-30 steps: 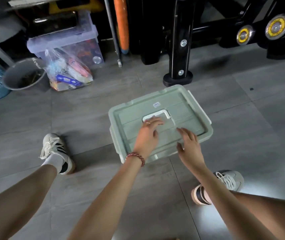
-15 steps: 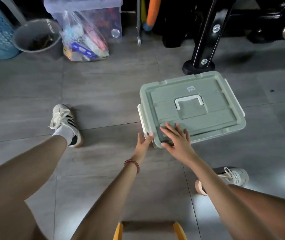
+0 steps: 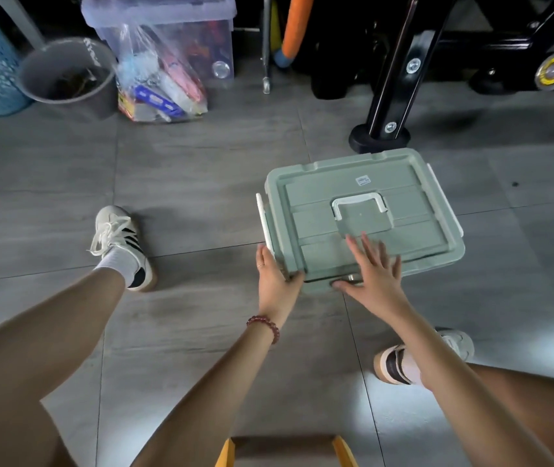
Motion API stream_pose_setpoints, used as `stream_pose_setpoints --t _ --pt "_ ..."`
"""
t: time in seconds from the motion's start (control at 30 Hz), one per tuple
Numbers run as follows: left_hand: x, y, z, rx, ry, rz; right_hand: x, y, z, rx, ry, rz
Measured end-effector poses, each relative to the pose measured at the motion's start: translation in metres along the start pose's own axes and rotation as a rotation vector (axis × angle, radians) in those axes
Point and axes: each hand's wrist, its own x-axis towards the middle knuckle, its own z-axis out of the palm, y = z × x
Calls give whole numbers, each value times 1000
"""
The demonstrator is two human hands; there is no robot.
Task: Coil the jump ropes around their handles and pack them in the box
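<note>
1. Cupping the near left corner of the box (image 3: 317,286) with the left hand (image 3: 277,281): fingers straight along the side, tips beside the white latch (image 3: 263,217), thumb laid across the front rim.
2. Pressing flat on the shut lid (image 3: 403,210) with the right hand (image 3: 373,274): fingers spread and straight, thumb down at the front edge, gripping nothing.
3. Sitting on the floor (image 3: 201,197) between and just ahead of both hands, handle (image 3: 358,198) folded flat beyond the right fingertips.
4. Standing well beyond the left hand: a bucket (image 3: 66,75) and, beside it, a bag (image 3: 161,82).
</note>
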Motion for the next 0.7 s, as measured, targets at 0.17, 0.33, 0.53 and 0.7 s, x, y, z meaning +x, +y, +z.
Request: stream_pose_setpoints --t 0.17,0.33,0.53,0.7 --pt "10 -6 -18 339 -35 174 2 -4 8 -78 -107 -10" --pt "55 -10 -59 588 -40 170 38 -46 10 -37 -94 -65" --pt "139 -4 -121 657 31 65 132 -119 1 61 -84 -162" --pt "187 6 -171 728 -41 -93 187 -160 -35 190 -265 -227"
